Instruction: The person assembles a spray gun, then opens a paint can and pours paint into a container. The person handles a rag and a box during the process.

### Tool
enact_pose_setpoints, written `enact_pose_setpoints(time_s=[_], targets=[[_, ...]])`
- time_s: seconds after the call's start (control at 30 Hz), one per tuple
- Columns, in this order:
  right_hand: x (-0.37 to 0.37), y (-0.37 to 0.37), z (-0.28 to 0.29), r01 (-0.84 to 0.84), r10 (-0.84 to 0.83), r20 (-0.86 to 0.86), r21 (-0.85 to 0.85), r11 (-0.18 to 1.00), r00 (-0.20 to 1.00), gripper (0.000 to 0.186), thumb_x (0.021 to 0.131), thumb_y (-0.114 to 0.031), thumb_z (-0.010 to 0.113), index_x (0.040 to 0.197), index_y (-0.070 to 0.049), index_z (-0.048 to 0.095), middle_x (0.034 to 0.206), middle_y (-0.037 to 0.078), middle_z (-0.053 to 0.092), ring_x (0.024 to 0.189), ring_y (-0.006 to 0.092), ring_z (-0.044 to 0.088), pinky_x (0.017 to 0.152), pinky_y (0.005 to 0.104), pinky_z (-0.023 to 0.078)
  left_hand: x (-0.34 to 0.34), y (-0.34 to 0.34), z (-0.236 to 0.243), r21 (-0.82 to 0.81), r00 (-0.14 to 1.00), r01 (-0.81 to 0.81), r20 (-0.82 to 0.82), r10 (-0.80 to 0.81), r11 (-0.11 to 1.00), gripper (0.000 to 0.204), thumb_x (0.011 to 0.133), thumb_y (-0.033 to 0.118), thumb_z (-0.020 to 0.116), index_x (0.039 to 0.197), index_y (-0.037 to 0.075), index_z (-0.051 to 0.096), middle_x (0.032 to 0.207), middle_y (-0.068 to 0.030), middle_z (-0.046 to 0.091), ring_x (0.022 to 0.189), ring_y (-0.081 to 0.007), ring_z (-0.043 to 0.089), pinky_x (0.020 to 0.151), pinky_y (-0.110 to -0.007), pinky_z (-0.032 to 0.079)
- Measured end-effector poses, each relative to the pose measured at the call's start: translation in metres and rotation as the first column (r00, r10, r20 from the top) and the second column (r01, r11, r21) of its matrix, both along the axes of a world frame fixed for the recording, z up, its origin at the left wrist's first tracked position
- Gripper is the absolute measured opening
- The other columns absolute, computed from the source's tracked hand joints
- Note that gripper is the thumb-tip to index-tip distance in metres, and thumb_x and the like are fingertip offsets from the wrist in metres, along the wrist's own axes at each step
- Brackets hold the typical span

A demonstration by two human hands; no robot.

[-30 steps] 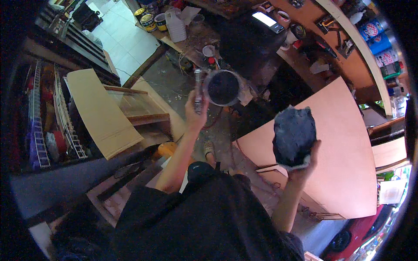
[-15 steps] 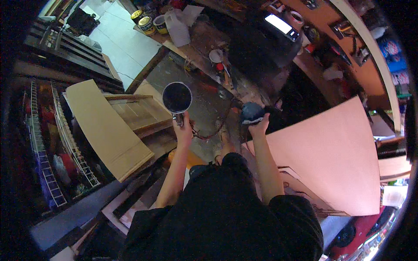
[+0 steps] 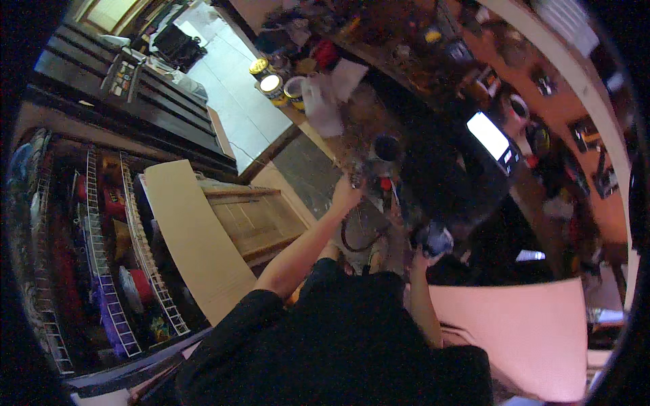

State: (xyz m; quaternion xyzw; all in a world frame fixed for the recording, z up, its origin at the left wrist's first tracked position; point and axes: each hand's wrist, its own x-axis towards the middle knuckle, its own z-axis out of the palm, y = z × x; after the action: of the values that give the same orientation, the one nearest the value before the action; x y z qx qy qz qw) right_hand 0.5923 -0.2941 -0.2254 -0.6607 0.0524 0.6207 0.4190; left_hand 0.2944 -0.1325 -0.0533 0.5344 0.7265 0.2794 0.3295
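My left hand (image 3: 347, 194) reaches forward, closed round the metal handle of a spray gun (image 3: 355, 178); a hose (image 3: 354, 240) curves down below it. Just beyond lies a dark round cup (image 3: 387, 148); blur hides whether it is joined to the gun. A tool or bottle with a red top (image 3: 386, 185) stands to the right of the gun. Lower and to the right, my right hand (image 3: 421, 257) grips a rounded, dark blue-grey object (image 3: 435, 239) with pale patches. Its kind is not clear.
A workbench holds a translucent jug (image 3: 321, 108), paint cans (image 3: 272, 88) and a lit phone (image 3: 489, 137). Cardboard (image 3: 196, 233) leans by a wooden cabinet door (image 3: 264, 220) on the left, near wire racks (image 3: 139, 250). A large pinkish sheet (image 3: 521, 325) is at lower right.
My left hand has moved forward and right with the spray gun, towards the bench. The right hand still holds the rounded object. The whole view has shifted as my head turned.
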Motion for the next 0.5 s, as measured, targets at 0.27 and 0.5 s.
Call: enact_pose_setpoints(time_s=[0.27,0.5], targets=[[0.040,-0.045,-0.010,-0.424,0.482,0.375,-0.230,0.876,0.792,0.044,0.094,-0.045,0.062,0.104,-0.003,0.056,0.078,0.014,0.067,0.051,0.0229,0.064,0.042,0.0331,0.051,-0.008,0.138,-0.058,-0.282,0.949,0.168,-0.212,-0.232,0.945,0.062,0.080,0.039,0.070,0.125,0.000,0.053,0.118,-0.0275,0.062,0.111,-0.0440,0.060,0.091,-0.051,0.051],[-0.044,-0.073,0.058,-0.487,0.528,0.592,-0.246,0.838,0.609,0.028,0.096,-0.018,0.058,0.114,0.003,0.060,0.111,0.012,0.067,0.092,0.0228,0.063,0.075,0.0402,0.054,-0.013,0.203,-0.164,-0.070,0.942,0.309,-0.114,-0.315,0.949,0.067,0.081,0.039,0.068,0.133,0.001,0.048,0.125,-0.0296,0.058,0.117,-0.0447,0.057,0.096,-0.051,0.048]])
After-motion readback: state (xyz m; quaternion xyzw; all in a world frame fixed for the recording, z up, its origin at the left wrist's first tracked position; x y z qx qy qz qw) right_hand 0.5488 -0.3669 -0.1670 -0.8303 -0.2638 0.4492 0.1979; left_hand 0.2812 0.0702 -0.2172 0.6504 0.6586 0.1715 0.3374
